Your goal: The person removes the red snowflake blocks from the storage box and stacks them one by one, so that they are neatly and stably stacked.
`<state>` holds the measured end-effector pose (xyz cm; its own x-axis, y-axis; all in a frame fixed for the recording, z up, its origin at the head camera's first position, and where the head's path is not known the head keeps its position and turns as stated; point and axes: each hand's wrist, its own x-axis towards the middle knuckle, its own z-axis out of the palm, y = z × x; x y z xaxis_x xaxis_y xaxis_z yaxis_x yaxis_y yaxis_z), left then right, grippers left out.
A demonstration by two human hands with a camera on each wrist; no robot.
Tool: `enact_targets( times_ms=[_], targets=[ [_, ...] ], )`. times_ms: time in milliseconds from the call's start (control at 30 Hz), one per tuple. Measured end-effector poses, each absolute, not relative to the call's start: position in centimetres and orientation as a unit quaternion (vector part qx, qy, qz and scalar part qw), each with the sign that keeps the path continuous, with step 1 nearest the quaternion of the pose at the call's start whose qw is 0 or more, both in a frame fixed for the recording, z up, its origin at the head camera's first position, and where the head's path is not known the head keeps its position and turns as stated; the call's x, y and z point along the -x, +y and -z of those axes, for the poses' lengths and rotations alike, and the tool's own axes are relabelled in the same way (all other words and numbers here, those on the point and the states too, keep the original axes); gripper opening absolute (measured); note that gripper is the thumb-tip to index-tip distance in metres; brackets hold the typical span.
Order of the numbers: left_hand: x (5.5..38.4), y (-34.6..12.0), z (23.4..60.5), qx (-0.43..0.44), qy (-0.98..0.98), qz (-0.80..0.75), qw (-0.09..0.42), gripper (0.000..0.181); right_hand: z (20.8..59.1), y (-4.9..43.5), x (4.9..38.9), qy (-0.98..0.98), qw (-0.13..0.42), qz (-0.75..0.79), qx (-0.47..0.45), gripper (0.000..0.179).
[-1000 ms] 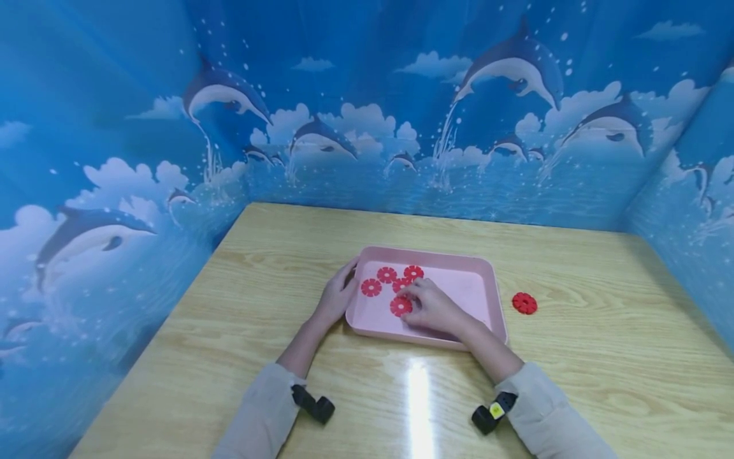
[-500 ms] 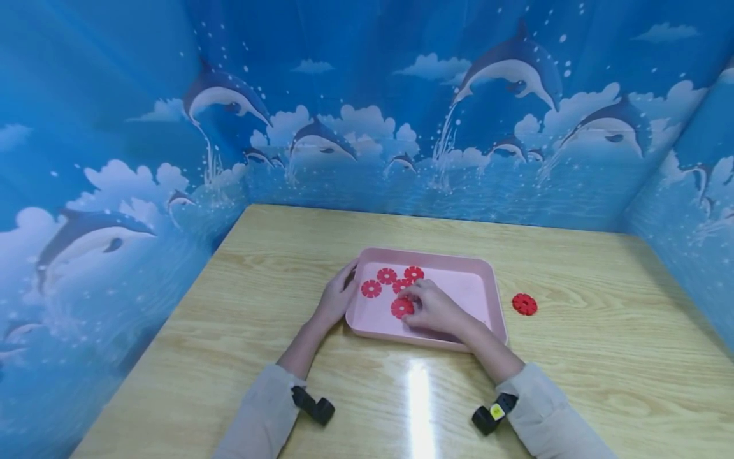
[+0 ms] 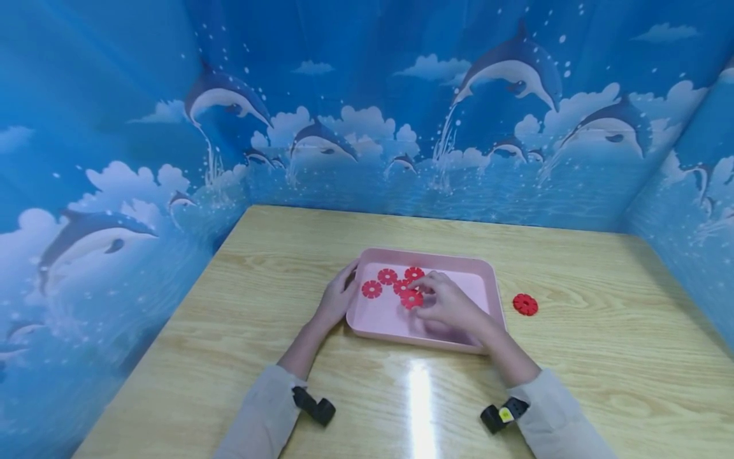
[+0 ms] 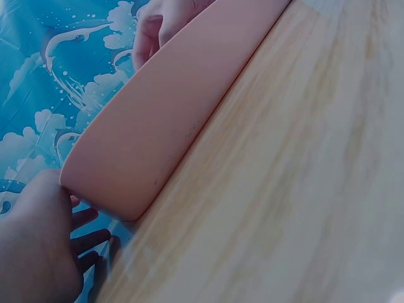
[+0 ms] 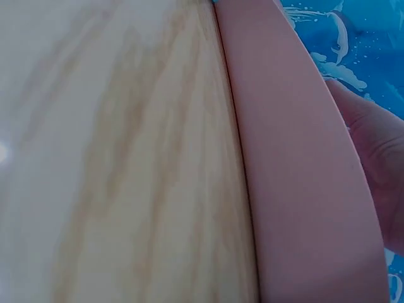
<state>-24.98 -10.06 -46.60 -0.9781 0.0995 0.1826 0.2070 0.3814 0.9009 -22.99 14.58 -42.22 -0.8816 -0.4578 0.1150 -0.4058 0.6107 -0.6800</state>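
A shallow pink tray (image 3: 367, 326) holds several red notched plastic discs, among them a leftmost disc (image 3: 371, 289) and a back disc (image 3: 387, 276). My right hand (image 3: 447, 305) is over the tray's middle, its thumb and index finger at opposite edges of another red notched disc (image 3: 411, 299), which it pinches. That disc overlaps a neighbouring one in the head view. My left hand (image 3: 337, 296) rests at the tray's left end, thumb at the rim; in the left wrist view its fingers (image 4: 88, 241) stretch loosely along the outside. The pink wall hides the discs from both wrist views.
Right of the tray, one more red notched disc (image 3: 525, 304) lies on the wooden table (image 3: 585, 357). Blue dolphin-print curtains (image 3: 367, 76) stand behind the table and at both sides. Each sleeve cuff carries a small black camera.
My right hand has shifted right and slightly up from the tray floor, and the disc between its fingers has moved back and right against the others. My left hand has stayed put.
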Motion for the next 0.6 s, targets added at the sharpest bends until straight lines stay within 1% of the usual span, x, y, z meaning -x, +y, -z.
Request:
enact_targets(
  times_ms=[167,400,600],
  targets=[
    [25.0,-10.0,46.6,0.093,-0.828,0.551,0.049,0.043,41.6,15.8,22.7,0.896,0.028,0.369,0.245,0.042],
    [25.0,-10.0,46.6,0.094,-0.827,0.552,0.051,0.043,40.8,17.6,22.3,0.909,0.007,0.35,0.225,0.04],
    [24.9,-10.1,46.5,0.096,-0.826,0.553,0.051,0.044,40.3,19.4,21.9,0.908,0.02,0.373,0.192,0.043]
  ],
)
